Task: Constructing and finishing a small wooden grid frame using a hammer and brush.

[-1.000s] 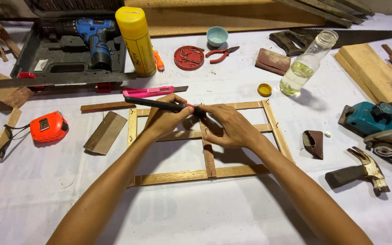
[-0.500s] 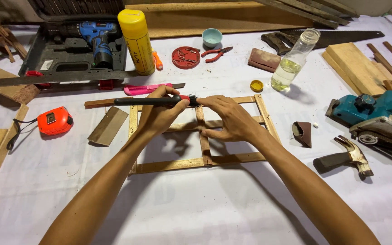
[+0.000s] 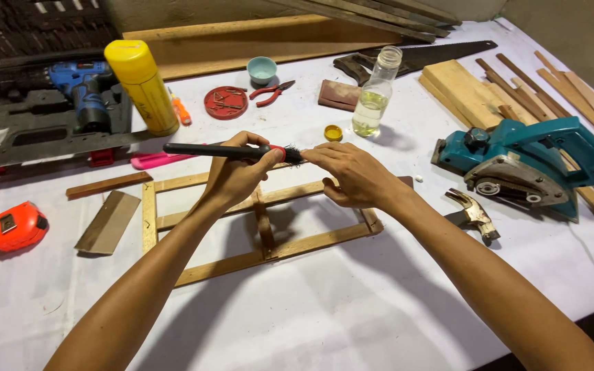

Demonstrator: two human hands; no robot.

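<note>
Left hand (image 3: 238,175) is clamped round a black-handled brush (image 3: 232,150), held level over the wooden frame (image 3: 256,223), bristle end pointing right. Right hand (image 3: 352,175) meets it at mid-table: fingertips (image 3: 309,155) pinched together on the bristles, so I log both as closed, L on the handle, R on the tip. Frame lies flat on the white cloth just under both hands, w/ a darker centre strut running near-to-far.

L to R across the table, as I see it:
- Far left: orange tape measure (image 3: 14,226) near the edge; beyond it an open grey case w/ a blue drill (image 3: 84,93).
- Flat wood offcut (image 3: 109,221) just left of the frame; thin brown strip (image 3: 108,185) beyond it.
- Yellow can (image 3: 142,86) upright, far left-centre; pink knife (image 3: 156,160) lying near its base.
- Red round lid (image 3: 225,102), small blue bowl (image 3: 261,69), red-handled pliers (image 3: 271,92) far centre.
- Clear bottle (image 3: 374,96) w/ pale liquid, far of R hand; its yellow cap (image 3: 333,132) beside it. Brown block (image 3: 339,95) to the bottle's left.
- Handsaw (image 3: 434,55) far, behind the bottle.
- Hammer (image 3: 474,214) right of the frame, head up.
- Teal power planer (image 3: 527,165) far right, wood boards (image 3: 458,86) and slats behind it.
</note>
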